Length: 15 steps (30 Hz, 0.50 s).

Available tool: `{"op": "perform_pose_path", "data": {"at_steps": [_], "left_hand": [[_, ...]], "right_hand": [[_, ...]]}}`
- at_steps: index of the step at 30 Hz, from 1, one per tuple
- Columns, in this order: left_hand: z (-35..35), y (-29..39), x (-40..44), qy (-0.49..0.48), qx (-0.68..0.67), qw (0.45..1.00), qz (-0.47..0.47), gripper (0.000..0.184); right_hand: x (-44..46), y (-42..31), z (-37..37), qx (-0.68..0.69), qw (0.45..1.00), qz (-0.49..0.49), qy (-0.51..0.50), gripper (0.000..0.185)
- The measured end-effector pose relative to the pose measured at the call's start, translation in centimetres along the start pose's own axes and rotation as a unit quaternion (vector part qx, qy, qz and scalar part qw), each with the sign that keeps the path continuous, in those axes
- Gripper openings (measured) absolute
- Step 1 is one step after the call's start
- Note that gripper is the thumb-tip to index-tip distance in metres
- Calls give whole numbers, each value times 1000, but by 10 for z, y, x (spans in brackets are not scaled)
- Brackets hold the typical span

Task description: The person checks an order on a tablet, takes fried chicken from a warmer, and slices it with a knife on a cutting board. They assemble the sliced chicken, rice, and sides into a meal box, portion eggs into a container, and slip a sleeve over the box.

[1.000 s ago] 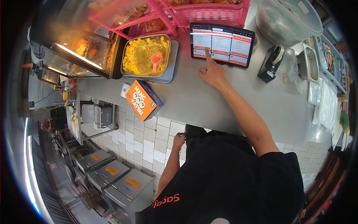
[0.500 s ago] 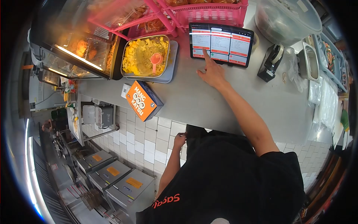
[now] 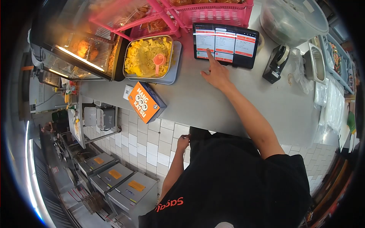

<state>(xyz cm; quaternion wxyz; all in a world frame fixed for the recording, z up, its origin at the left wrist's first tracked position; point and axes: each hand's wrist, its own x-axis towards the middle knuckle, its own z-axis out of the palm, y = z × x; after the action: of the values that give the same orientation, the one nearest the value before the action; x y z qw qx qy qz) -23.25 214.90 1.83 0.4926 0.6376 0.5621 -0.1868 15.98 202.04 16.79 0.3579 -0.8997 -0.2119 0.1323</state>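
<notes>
One steel counter [image 3: 186,100] carries pink baskets [image 3: 216,17] and, just before them, our tablet [image 3: 225,45], screen facing us, presumably for easy reading. Our right hand [image 3: 218,75] grips nothing visible, index finger extended at the screen, likely for precision; our left hand [image 3: 183,143] hangs low, its grip impossible to tell.

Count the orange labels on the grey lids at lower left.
3: upper-left label, middle label and lower-right label, each on its own grey lid. None appears hidden.
</notes>
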Motion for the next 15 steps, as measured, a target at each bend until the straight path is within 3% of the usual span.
{"op": "perform_pose_path", "data": {"at_steps": [15], "left_hand": [[-1,-2,6,-2,3,1000,-5,45]], "right_hand": [[0,0,0,-14,1000,8,-10,99]]}}
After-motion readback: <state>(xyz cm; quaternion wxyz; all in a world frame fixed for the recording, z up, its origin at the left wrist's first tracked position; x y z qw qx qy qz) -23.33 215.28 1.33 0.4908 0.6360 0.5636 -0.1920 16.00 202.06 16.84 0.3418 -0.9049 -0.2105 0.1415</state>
